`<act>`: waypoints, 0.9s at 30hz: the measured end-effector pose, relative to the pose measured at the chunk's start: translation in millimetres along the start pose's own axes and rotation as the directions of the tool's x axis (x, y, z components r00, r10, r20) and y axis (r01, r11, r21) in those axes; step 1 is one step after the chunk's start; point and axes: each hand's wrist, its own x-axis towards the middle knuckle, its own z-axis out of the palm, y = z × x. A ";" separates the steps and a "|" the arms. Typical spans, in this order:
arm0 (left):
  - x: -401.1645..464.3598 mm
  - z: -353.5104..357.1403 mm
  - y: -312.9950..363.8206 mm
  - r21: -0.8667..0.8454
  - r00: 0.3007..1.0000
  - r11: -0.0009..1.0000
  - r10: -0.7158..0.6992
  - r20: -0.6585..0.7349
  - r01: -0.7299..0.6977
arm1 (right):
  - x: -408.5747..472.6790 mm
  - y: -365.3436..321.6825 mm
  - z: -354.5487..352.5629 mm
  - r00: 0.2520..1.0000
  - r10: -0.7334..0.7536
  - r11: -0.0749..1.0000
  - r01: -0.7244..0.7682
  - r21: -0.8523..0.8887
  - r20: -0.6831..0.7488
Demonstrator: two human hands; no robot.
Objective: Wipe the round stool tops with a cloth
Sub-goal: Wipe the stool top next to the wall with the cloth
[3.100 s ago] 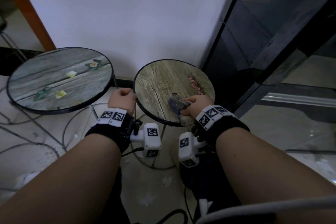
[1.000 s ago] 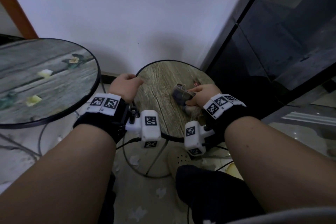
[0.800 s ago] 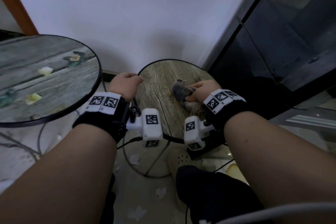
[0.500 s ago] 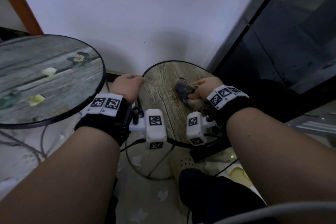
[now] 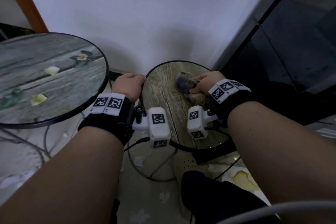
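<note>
A larger grey stool top (image 5: 51, 80) is seen left of the brown stool top (image 5: 163, 100); the brown top's left rim is clasped by the left hand (image 5: 128, 85); on that top, right of centre, a bunched cloth (image 5: 185, 82) is held in the right hand (image 5: 205, 82), its grip closed around it.

The small stool top (image 5: 163, 96) shows matt wood grain inside a thin black metal rim; the cloth (image 5: 186, 82) looks soft, crumpled (frayed at one edge); the floor (image 5: 23, 154) tiles gleam.
</note>
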 end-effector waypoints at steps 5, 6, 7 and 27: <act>3.6 -0.1 3.1 -0.020 1.000 1.000 -0.013 0.027 0.014 | 7.9 -1.6 -0.8 0.999 -0.037 0.999 0.036 0.021 0.009; 3.5 0.4 4.5 -0.030 0.999 0.999 -0.021 0.035 0.022 | 9.9 -2.9 -0.7 0.999 -0.041 0.999 0.040 0.016 0.008; 2.7 1.3 5.9 -0.054 0.998 0.998 -0.036 0.042 0.038 | 13.0 -3.6 -0.5 0.999 -0.039 0.999 0.039 0.025 0.006; 0.7 9.5 5.6 -0.399 0.984 0.902 -0.175 0.017 0.167 | 44.9 -16.3 -1.0 0.999 0.013 0.976 -0.020 0.218 0.037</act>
